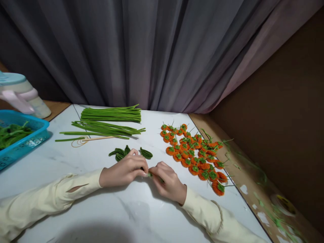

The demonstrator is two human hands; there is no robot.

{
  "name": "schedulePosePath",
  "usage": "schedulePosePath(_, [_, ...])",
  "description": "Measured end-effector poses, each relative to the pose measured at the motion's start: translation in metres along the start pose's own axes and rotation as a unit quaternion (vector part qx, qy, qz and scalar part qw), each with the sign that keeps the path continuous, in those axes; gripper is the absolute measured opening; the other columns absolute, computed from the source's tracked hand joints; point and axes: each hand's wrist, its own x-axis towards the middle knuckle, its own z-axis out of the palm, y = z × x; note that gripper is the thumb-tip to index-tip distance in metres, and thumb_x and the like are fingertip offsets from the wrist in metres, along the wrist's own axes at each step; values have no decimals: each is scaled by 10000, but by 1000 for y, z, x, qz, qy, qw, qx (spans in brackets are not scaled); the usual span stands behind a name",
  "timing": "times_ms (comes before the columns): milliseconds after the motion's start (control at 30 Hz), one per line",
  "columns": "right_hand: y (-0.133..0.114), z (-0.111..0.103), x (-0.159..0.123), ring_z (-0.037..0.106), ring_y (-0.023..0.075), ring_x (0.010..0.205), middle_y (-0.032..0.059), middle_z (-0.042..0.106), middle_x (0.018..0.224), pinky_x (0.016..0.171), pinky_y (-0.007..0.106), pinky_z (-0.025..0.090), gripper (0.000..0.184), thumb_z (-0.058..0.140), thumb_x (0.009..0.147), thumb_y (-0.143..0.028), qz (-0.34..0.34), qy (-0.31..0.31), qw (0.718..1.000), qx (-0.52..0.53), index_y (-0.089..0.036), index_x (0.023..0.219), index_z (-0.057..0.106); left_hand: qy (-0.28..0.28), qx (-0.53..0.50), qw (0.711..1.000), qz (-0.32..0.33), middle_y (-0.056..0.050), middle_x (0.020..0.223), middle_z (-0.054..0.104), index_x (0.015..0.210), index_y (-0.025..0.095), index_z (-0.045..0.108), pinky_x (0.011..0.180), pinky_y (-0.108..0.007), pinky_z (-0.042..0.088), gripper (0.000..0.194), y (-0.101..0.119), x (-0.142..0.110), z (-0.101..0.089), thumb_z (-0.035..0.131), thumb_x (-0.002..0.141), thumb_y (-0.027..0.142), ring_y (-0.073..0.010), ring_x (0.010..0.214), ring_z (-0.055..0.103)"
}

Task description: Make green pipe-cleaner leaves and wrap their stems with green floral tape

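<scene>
My left hand (129, 168) and my right hand (167, 179) meet at the middle of the white table (121, 219), fingertips pinched together. Between them a bit of green pipe cleaner (150, 174) shows; most of it is hidden by my fingers. Just beyond my left hand lie several dark green pipe-cleaner leaves (119, 153), and a single leaf (146, 154) rests apart from them. To the right of my right hand spreads a group of orange pipe-cleaner persimmons (193, 169) with green tops and thin stems.
Two bundles of light green pipe cleaners, a neat stack (111, 114) and a looser pile (106, 127), lie at the back. A thin wooden stick (98, 138) is near a rubber band (78, 143). Left stand a blue basket (37, 130) and a jug (37, 104). Tape (283, 205) and scraps lie right.
</scene>
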Motion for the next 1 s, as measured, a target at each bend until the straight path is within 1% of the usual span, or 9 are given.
schedulePosePath(167, [0,-2,-1,426,169,578,85,586,688,535,305,345,229,402,767,-1,-128,-32,987,-89,-116,921,528,-59,-84,987,-123,18,744,654,737,159,632,756,-258,339,106,0,5,0,571,820,182,-136,738,531])
schedulePosePath(233, [0,-2,-1,416,168,564,72,574,647,528,305,331,212,405,760,-4,-124,-20,988,-85,-121,884,530,-65,-129,977,-159,11,755,658,755,153,642,712,-239,371,116,0,7,0,577,816,226,-138,731,547])
schedulePosePath(300, [2,-1,-1,407,161,547,42,536,588,529,298,336,193,398,775,-14,-76,-2,996,-55,-138,833,533,-48,-127,977,-166,1,800,661,798,158,638,719,-239,388,133,0,8,0,578,825,273,-147,767,558])
schedulePosePath(367, [3,0,0,409,152,534,19,497,562,530,286,350,186,395,802,-36,-14,15,1000,-19,-153,800,539,-13,-74,987,-140,-13,890,663,896,175,619,773,-265,386,173,1,6,1,611,815,327,-169,847,555])
schedulePosePath(467, [4,1,0,423,144,531,4,471,559,532,274,363,168,418,828,-71,50,31,998,16,-164,787,552,32,24,997,-59,-40,972,650,1003,176,566,838,-318,358,285,1,2,4,636,809,372,-194,922,541])
schedulePosePath(567, [3,1,1,430,143,535,1,470,560,533,270,365,154,437,837,-90,71,35,996,28,-167,787,561,52,88,995,23,-51,917,649,978,150,565,840,-332,336,141,1,-3,8,514,908,261,-179,883,559])
schedulePosePath(633, [3,1,2,431,142,532,-1,470,556,531,268,365,150,443,846,-107,79,36,996,29,-169,783,565,65,110,991,51,-54,894,653,974,141,573,824,-326,339,142,1,-4,10,445,937,188,-169,847,568])
schedulePosePath(900, [3,1,2,431,139,532,3,479,560,537,268,373,144,457,857,-125,78,33,996,36,-162,769,565,72,92,992,40,-52,844,659,960,131,586,751,-291,403,171,0,-2,7,434,938,209,-165,773,570])
schedulePosePath(1000, [3,1,2,439,135,537,10,499,573,533,263,377,137,470,853,-124,87,37,995,39,-160,763,566,77,112,989,65,-68,851,653,992,117,582,746,-297,412,188,1,-3,7,416,941,190,-173,777,562])
